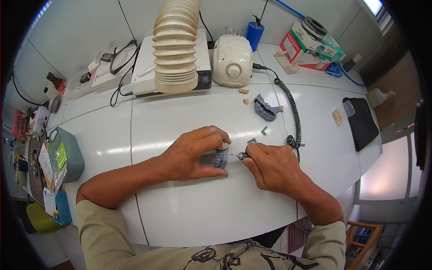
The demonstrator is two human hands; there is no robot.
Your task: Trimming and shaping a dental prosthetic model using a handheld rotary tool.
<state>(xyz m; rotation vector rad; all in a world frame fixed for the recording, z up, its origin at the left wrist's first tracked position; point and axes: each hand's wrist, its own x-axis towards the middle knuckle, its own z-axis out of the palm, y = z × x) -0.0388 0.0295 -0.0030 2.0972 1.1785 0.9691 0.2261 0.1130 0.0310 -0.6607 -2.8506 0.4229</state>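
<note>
Between the thumb and fingers of my left hand (193, 153) is a grey dental model (221, 158), held upright above the white table. My right hand (276, 168) grips a rotary handpiece (243, 155) like a pen. Its thin bur points left, with the tip at or very near the model's right side; I cannot tell whether it touches. Beyond my right hand lies a second grey dental model (266, 108), a jaw-shaped arch with a yellowish piece at its right end. Two small grey angled pieces, one of them a grey bracket-like piece (264, 130), lie closer to my hand.
A ribbed suction hose (175, 49) hangs over a white box unit. Beside it stands the white handpiece control unit (232, 60) with a coiled cord (292, 108) running down the table's right. Green baskets (74, 155) stand left; a black pouch (361, 123) lies right.
</note>
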